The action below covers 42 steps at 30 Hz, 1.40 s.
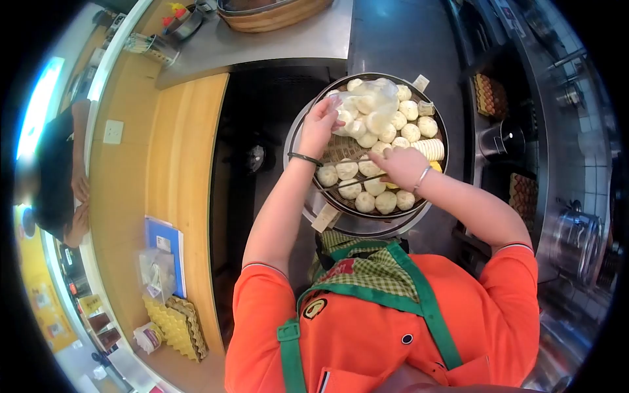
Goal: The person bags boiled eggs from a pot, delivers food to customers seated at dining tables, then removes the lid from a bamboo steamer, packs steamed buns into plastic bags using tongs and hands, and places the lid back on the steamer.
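A round steamer tray full of white steamed buns is in front of me. My left hand pinches the edge of a clear plastic bag, which lies over the buns at the far side and seems to have buns in it. My right hand is closed around dark metal tongs. Their two arms point left, spread apart over the near-left buns. I cannot tell whether they grip a bun. A white ridged roll and something yellow lie right of my right hand.
A bamboo steamer stands on the steel counter beyond. A wooden partition runs along the left, with a person behind it. Shelves on the right hold egg trays and a metal pot.
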### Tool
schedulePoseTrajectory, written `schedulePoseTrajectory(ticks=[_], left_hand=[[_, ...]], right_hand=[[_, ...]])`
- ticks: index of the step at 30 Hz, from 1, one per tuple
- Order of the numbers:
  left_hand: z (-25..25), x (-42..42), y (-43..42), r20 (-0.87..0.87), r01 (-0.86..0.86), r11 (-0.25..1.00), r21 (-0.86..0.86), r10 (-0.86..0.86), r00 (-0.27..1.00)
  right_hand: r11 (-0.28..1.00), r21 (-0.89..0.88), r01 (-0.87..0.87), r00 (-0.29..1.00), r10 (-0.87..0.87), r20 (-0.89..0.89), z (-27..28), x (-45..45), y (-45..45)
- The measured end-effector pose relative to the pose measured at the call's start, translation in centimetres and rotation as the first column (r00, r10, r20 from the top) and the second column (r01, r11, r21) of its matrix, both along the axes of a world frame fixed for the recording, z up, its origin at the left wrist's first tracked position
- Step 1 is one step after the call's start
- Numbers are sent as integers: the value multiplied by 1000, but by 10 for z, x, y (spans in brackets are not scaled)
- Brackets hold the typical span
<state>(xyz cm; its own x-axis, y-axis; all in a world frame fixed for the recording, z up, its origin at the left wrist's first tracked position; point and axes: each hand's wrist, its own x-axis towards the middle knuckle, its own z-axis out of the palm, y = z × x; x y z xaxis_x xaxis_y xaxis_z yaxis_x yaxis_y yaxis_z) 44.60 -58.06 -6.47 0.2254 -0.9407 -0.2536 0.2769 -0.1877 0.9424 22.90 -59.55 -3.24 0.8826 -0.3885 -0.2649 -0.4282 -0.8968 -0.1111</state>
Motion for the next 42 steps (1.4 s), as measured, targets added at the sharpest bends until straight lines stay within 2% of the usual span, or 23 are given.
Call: schedulePoseTrajectory(ticks=[5,8,10,11,13,14,15,16,17,18,19,21,25,27,28,29,30,31,33,37,39,41,42], left_hand=[[1,-2,2,4,4,1000,-14,-4,1000],[3,-4,1,4,16,1000,-17,-16,1000],[1,-4,0,-4,9,1000,-18,-9,1000],[0,-3,0,-13,0,1000,-21,0,1000],[-5,0,-1,-13,-2,1000,-11,2,1000],[-6,1,-1,-15,-9,1000,0,9,1000],[-5,1,0,-15,-9,1000,-1,9,1000],[-4,2,0,-12,-6,1000,0,6,1000],[-2,2,1,-8,-3,1000,1,3,1000],[-2,5,1,-6,-1,1000,-2,1,1000],[-2,8,0,-29,-15,1000,-14,15,999],[1,8,-1,-88,-45,998,-32,42,995],[-1,6,8,-5,-2,1000,-9,2,1000],[0,-5,11,-41,-36,999,-16,36,999],[-1,-8,13,-22,-59,998,-29,58,998],[-1,-11,14,-2,-81,996,-45,81,997],[-1,-13,14,21,-90,995,-50,91,996],[-1,-16,14,25,-84,995,-50,85,996],[2,-22,12,-57,-181,982,-54,178,982],[6,-27,8,-121,-223,973,-63,214,969],[10,-31,10,-76,-191,980,-56,187,979],[3,-34,7,-19,-179,978,-110,178,984],[1,-36,4,36,-168,972,-162,176,984]], right_hand=[[996,-80,-28,999,25,-39,4,-6,-14],[976,-185,-114,992,123,36,-8,9,-11],[999,-14,41,995,-42,-86,-7,16,-10],[999,-12,46,995,-47,-84,-11,14,-13],[919,326,222,975,-199,-103,-36,-3,-26],[851,479,216,966,-256,20,-81,-17,-37],[851,478,216,966,-256,20,-67,-19,-36],[535,705,465,866,-440,-236,-51,-23,-37],[112,761,639,703,-486,-519,-40,-26,-35],[126,813,569,756,-468,-457,-42,-38,-33],[65,830,554,746,-483,-459,-39,-51,-29],[138,857,496,822,-392,-413,-1,-72,-25],[101,866,490,786,-481,-389,31,-89,-26],[431,677,596,720,-661,-213,45,-68,-33],[678,524,516,784,-620,28,33,-66,-40],[855,295,426,831,-499,247,21,-63,-47],[845,85,528,846,-532,27,44,-48,-47],[842,87,533,843,-537,31,53,-42,-45],[857,-182,482,855,-506,-118,62,-37,-45],[843,-256,473,820,-527,-224,69,-61,-47],[831,-243,501,813,-548,-196,86,-72,-42],[821,-112,560,805,-571,-160,112,-83,-31],[819,-112,562,804,-573,-156,118,-95,-27]])
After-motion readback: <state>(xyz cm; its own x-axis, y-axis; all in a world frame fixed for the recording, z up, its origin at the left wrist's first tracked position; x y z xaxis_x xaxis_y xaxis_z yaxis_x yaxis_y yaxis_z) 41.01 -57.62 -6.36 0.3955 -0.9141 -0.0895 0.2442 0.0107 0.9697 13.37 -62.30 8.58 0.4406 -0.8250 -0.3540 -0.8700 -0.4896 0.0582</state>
